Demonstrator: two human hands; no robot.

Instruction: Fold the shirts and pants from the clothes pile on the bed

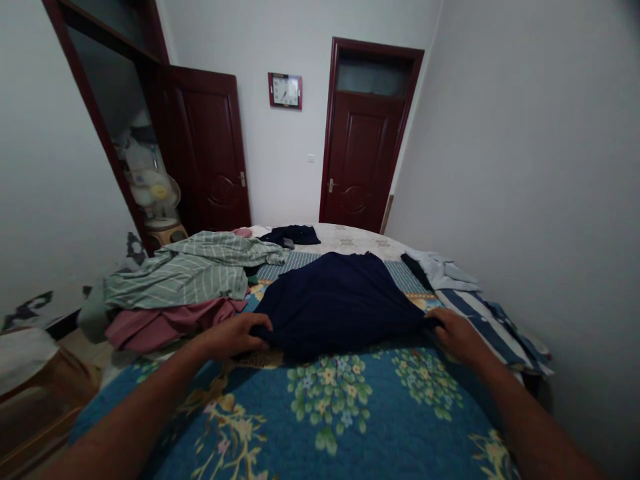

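Note:
A dark navy garment [343, 303], which looks like a shirt, is spread across the middle of the bed on a blue floral bedspread [390, 427]. My left hand [245, 335] is closed on its near left corner. At the near right corner, my right hand [453, 331] pinches the cloth too. Between the two hands the near edge is pulled wide and looks slightly raised. The garment's exact kind is hard to tell, as its far end is bunched.
To the left lies a pile with a green striped garment [193, 273] over a pink cloth [175, 323]. Folded clothes [475, 300] are stacked along the right side. Farther back sits another dark garment [295, 235]. A wooden chair [50, 393] stands at the lower left.

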